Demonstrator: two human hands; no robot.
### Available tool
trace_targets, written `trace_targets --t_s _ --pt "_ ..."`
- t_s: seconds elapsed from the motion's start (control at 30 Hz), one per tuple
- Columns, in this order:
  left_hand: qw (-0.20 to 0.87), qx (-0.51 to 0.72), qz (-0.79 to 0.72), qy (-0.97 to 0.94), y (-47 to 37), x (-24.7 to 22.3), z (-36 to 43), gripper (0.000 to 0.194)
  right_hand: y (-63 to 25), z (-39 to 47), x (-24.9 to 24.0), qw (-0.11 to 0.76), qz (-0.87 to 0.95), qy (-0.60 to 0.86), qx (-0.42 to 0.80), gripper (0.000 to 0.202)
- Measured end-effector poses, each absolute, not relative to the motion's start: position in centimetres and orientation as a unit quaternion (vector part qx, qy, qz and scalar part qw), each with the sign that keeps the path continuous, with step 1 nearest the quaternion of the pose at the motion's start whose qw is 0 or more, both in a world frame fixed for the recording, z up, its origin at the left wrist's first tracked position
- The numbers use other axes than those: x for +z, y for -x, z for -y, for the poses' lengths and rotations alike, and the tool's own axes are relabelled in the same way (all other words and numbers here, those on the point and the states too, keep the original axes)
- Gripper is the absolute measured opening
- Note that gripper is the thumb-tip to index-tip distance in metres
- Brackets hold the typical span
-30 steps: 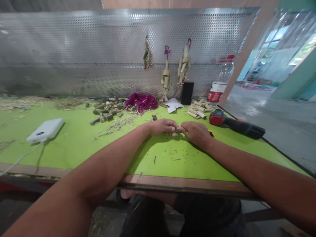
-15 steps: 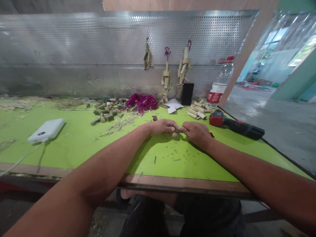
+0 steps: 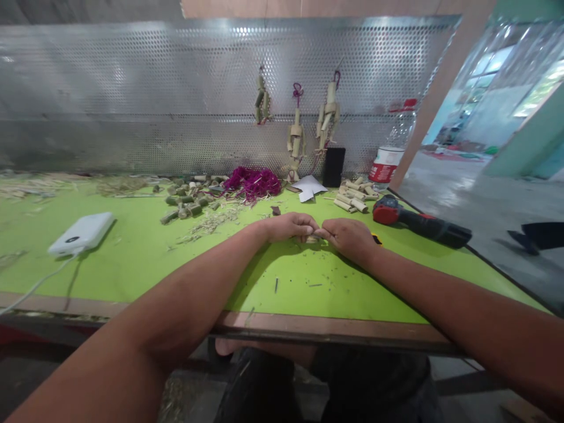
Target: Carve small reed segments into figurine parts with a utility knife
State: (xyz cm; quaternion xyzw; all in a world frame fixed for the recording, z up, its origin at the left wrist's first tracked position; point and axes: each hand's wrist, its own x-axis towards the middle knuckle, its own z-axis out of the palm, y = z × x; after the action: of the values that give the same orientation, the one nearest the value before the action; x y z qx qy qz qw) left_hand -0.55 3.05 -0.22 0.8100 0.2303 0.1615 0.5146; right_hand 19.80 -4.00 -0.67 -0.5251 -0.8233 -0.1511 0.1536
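Note:
My left hand [image 3: 291, 227] rests over the green table with its fingers closed, pinching in towards the right. Meeting it fingertip to fingertip is my right hand [image 3: 351, 239], also closed. Just under the joined fingertips a small pale piece [image 3: 312, 239], perhaps bamboo, shows in part; the fingers hide most of it. I cannot make out which hand grips it or what else is between them. Dark crumbs and slivers [image 3: 315, 285] lie on the green tabletop [image 3: 264, 302] in front of the hands.
A cordless power tool [image 3: 420, 222] lies right, with a yellow-black object [image 3: 377, 239] by my right wrist. Behind are bamboo pieces [image 3: 351, 197], purple cord [image 3: 253, 183], a phone [image 3: 333, 167] and hanging bamboo figures [image 3: 296, 138]. A white power bank [image 3: 82, 234] with a cable sits left.
My right fingertips have shifted slightly left, closer against my left hand. A dark shape, seemingly a passing person's leg and foot, has appeared over the floor at the right edge.

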Motion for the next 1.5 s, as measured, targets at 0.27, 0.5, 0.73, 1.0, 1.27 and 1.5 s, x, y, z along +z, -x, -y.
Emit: trace_targets --t_s 0.27,0.5,0.73,1.0,1.27,1.5 --pt "0.538 0.171 -0.207 -0.799 0.65 -0.7 -3.37 0.026 -19.99 4.16 -0.67 0.169 0.821 0.527 -0.14 0.049" --pt "0.535 0.17 -0.22 -0.797 0.52 -0.4 -3.09 0.023 -19.9 3.76 -0.77 0.171 0.802 0.548 -0.163 0.048" --pt "0.538 0.168 -0.226 -0.794 0.52 -0.27 -2.95 0.018 -19.72 3.98 -0.7 0.162 0.816 0.527 -0.175 0.046" --pt "0.55 0.175 -0.215 -0.788 0.61 -0.44 -3.18 0.023 -20.09 3.91 -0.72 0.113 0.855 0.494 -0.115 0.045" --pt "0.559 0.173 -0.206 -0.785 0.45 -0.59 -3.14 0.019 -20.41 3.72 -0.83 0.172 0.804 0.547 -0.156 0.05" --pt "0.542 0.159 -0.207 -0.799 0.43 -0.53 -3.19 0.018 -20.05 3.68 -0.87 0.168 0.803 0.547 -0.167 0.05"
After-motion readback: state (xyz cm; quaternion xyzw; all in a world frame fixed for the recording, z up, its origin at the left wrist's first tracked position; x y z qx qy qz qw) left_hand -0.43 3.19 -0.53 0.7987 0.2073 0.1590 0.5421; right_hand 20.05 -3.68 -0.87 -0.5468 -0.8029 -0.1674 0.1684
